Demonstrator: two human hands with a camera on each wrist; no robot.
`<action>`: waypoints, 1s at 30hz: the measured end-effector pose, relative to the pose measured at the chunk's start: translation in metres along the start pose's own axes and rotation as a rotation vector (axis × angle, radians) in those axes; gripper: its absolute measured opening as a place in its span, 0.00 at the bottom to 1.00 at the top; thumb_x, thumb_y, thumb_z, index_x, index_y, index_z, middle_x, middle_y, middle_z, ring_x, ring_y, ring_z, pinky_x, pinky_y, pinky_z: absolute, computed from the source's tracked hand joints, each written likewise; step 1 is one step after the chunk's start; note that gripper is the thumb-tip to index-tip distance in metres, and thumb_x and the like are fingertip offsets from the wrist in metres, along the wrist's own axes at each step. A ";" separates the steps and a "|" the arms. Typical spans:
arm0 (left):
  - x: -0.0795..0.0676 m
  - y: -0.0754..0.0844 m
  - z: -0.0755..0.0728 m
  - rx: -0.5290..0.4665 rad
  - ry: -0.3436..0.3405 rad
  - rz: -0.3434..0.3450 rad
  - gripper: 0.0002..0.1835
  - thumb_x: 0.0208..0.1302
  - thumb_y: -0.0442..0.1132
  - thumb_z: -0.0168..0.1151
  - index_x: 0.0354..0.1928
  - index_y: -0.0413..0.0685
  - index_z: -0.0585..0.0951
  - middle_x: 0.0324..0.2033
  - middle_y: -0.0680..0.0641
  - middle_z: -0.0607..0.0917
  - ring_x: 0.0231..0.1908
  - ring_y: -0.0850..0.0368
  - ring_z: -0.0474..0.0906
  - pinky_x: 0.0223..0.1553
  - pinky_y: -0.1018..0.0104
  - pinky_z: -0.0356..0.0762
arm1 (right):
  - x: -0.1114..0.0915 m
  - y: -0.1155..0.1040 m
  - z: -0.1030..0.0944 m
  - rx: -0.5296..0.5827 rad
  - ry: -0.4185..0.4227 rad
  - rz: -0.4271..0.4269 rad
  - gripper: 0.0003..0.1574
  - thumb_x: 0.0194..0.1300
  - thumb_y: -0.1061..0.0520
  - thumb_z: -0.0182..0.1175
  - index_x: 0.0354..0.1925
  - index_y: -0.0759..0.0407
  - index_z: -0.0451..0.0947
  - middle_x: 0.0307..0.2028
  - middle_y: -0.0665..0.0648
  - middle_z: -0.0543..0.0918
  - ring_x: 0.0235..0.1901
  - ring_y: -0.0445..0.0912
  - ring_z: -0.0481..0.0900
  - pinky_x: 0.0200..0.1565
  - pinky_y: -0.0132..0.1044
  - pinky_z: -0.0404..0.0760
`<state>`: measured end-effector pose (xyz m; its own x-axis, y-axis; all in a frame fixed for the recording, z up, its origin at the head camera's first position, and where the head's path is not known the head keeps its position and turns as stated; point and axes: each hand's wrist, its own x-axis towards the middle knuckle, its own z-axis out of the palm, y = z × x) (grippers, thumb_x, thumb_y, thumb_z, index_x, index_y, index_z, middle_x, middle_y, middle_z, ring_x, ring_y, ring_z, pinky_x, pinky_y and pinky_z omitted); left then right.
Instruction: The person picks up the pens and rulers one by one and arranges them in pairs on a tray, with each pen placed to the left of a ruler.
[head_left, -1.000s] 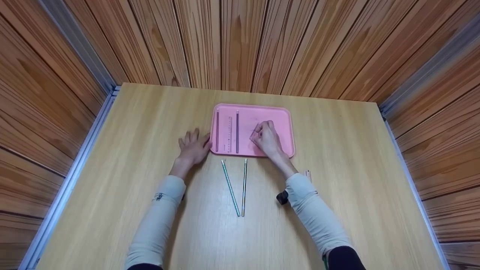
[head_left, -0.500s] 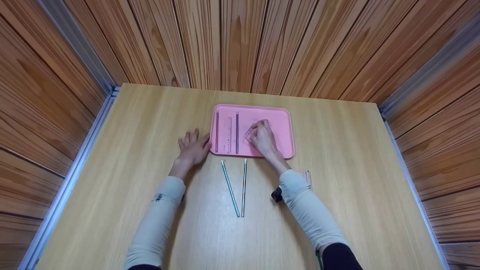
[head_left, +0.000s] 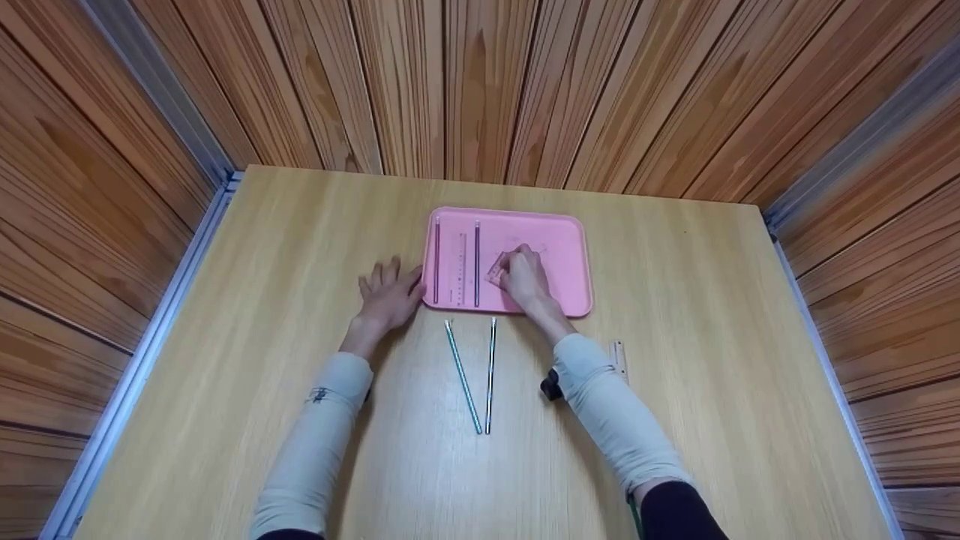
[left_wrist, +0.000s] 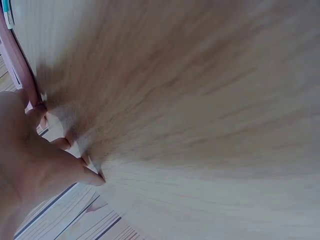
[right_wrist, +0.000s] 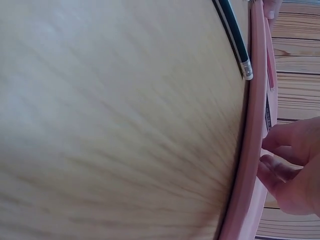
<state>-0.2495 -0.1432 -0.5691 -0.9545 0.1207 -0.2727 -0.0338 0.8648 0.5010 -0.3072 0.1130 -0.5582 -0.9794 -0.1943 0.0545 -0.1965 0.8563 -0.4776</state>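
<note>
My right hand [head_left: 527, 281] is over the pink tray [head_left: 566, 289], thumb and fingers pinching a small clear plastic piece with printed marks, which looks like a set square [head_left: 495, 271]; the hand hides part of it. To its left in the tray lie a dark pencil [head_left: 477, 264], a clear ruler [head_left: 459, 268] and a reddish pencil [head_left: 437, 261], roughly parallel. My left hand [head_left: 388, 300] rests on the table with fingers spread, its thumb side touching the tray's left edge. The right wrist view shows the right fingers [right_wrist: 281, 165] bent behind the tray's rim.
In front of the tray lie a green pencil [head_left: 463, 379] and a darker pencil [head_left: 490, 379], nearly meeting at their near ends. A short ruler [head_left: 619, 360] lies beside my right forearm. Wood-panelled walls [head_left: 480, 90] enclose the table.
My right hand has shifted a little left and nearer with the set square, which now sits closer to the dark pencil. More of the short ruler shows. The left hand stays put.
</note>
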 end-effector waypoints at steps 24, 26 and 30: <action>0.001 0.000 0.001 -0.009 -0.011 -0.011 0.31 0.77 0.62 0.34 0.78 0.67 0.54 0.80 0.41 0.38 0.77 0.34 0.25 0.71 0.31 0.19 | -0.016 -0.006 0.000 -0.066 0.026 -0.013 0.17 0.66 0.58 0.59 0.52 0.60 0.82 0.48 0.62 0.80 0.46 0.59 0.78 0.50 0.50 0.79; 0.001 0.000 0.000 -0.008 -0.012 -0.012 0.31 0.77 0.62 0.34 0.78 0.66 0.54 0.80 0.41 0.38 0.77 0.34 0.25 0.71 0.31 0.19 | -0.018 -0.007 -0.001 -0.086 0.020 -0.013 0.17 0.66 0.56 0.59 0.52 0.58 0.82 0.48 0.60 0.81 0.46 0.59 0.78 0.49 0.51 0.79; 0.001 0.001 -0.001 -0.003 -0.009 -0.015 0.31 0.77 0.61 0.36 0.78 0.65 0.55 0.79 0.40 0.39 0.77 0.33 0.26 0.71 0.31 0.20 | -0.023 -0.010 -0.001 -0.089 0.007 -0.011 0.17 0.66 0.55 0.60 0.53 0.56 0.81 0.48 0.58 0.82 0.46 0.57 0.78 0.48 0.50 0.77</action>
<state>-0.2507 -0.1423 -0.5683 -0.9512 0.1124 -0.2875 -0.0487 0.8651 0.4993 -0.2829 0.1094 -0.5534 -0.9774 -0.2012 0.0652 -0.2104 0.8933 -0.3972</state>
